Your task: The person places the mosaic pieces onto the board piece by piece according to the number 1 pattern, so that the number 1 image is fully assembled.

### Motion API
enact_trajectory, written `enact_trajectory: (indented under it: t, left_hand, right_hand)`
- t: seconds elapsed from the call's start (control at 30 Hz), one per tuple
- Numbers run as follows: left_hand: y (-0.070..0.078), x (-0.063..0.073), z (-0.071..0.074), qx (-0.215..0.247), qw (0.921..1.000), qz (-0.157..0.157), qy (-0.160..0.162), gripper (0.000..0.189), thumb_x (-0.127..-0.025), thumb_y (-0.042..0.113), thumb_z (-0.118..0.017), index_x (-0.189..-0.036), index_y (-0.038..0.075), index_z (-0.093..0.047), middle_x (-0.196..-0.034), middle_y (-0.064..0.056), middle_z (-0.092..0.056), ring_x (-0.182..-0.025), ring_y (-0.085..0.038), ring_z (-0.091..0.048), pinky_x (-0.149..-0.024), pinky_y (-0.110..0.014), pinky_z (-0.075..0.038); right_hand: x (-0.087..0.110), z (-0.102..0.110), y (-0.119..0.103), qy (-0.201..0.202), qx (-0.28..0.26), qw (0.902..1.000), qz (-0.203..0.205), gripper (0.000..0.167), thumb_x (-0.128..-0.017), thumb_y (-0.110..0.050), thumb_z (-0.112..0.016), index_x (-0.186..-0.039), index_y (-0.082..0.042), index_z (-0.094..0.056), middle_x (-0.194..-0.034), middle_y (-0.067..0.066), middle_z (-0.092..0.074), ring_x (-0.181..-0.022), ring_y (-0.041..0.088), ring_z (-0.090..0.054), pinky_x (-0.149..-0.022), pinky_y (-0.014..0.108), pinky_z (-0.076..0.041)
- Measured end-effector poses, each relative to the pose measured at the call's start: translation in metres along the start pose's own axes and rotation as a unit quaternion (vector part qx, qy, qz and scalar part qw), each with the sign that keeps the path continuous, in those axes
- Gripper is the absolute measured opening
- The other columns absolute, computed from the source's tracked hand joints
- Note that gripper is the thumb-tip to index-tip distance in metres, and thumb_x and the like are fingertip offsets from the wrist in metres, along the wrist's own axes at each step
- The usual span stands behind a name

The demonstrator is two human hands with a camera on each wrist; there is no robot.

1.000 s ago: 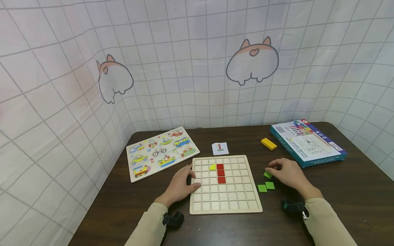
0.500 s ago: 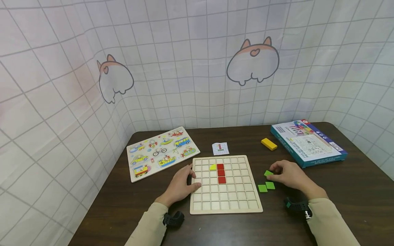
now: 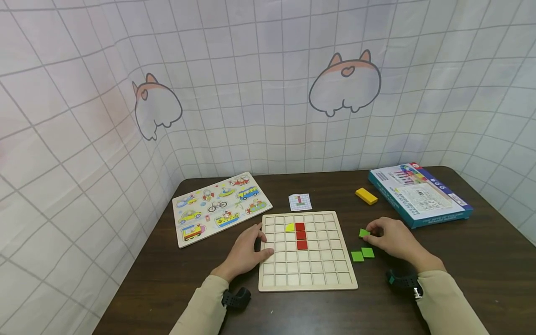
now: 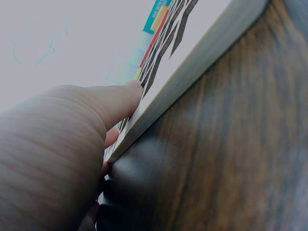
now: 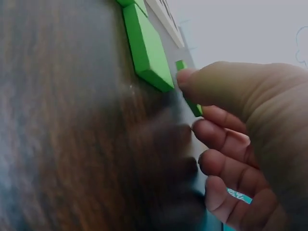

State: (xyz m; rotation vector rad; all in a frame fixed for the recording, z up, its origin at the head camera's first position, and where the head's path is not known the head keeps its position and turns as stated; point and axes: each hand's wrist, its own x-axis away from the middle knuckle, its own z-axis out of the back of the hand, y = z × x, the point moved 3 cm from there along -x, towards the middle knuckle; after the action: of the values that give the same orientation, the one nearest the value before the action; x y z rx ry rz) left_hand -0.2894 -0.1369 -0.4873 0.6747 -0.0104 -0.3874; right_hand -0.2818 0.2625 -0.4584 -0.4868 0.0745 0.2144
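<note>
The left hand (image 3: 244,251) rests on the board (image 3: 317,267), thumb and fingers spread. The right hand (image 3: 394,239), curled, pinches a green tile (image 3: 363,233).

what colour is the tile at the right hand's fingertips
Bright green; the tile at the right hand shows best in the head view.

Bright, even light fills the head view, where lines on the pale backdrop (image 3: 251,93) stretch and bow toward the edges and the dark table (image 3: 310,316) carries a soft sheen. Both wrist views are hazy, their backgrounds washed nearly white; in the right one, the right hand (image 5: 269,115) throws dark, smeared reflections.
</note>
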Motion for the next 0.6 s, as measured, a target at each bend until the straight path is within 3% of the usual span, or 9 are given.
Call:
enact_trajectory:
  t: [0.3, 0.43, 0.6]
  left_hand:
    - [0.001, -0.001, -0.001, 0.001, 1.0000, -0.002, -0.002, 0.028, -0.088, 0.037, -0.072, -0.098, 0.020, -0.052, -0.155, -0.009, -0.035, -0.145, -0.031, -0.026, -0.115, -0.052, -0.025]
    - [0.002, -0.001, -0.001, 0.003, 1.0000, -0.001, -0.004, 0.028, -0.088, 0.037, -0.072, -0.098, 0.020, -0.052, -0.155, -0.009, -0.035, -0.145, -0.031, -0.026, -0.115, -0.052, -0.025]
    - [0.002, -0.001, 0.000, 0.001, 1.0000, 0.006, -0.002, 0.029, -0.087, 0.037, -0.073, -0.098, 0.020, -0.053, -0.155, -0.008, -0.035, -0.145, -0.030, -0.026, -0.115, -0.052, -0.025]
  right_hand:
    - [0.000, 0.000, -0.012, 0.060, -0.025, 0.9978, 0.016, 0.027, -0.086, -0.025, -0.075, -0.106, -0.008, -0.070, -0.103, 0.009, -0.069, -0.076, 0.017, -0.052, -0.066, 0.032, -0.045]
    - [0.002, -0.001, -0.023, 0.091, -0.048, 0.9945, 0.020, 0.024, -0.086, -0.021, -0.075, -0.105, -0.008, -0.070, -0.099, 0.007, -0.069, -0.075, 0.017, -0.054, -0.064, 0.030, -0.047]
    - [0.002, -0.010, -0.039, 0.083, -0.073, 0.9934, 0.032, 0.022, -0.086, -0.020, -0.075, -0.105, -0.010, -0.070, -0.091, 0.001, -0.067, -0.071, 0.014, -0.053, -0.059, 0.025, -0.045]
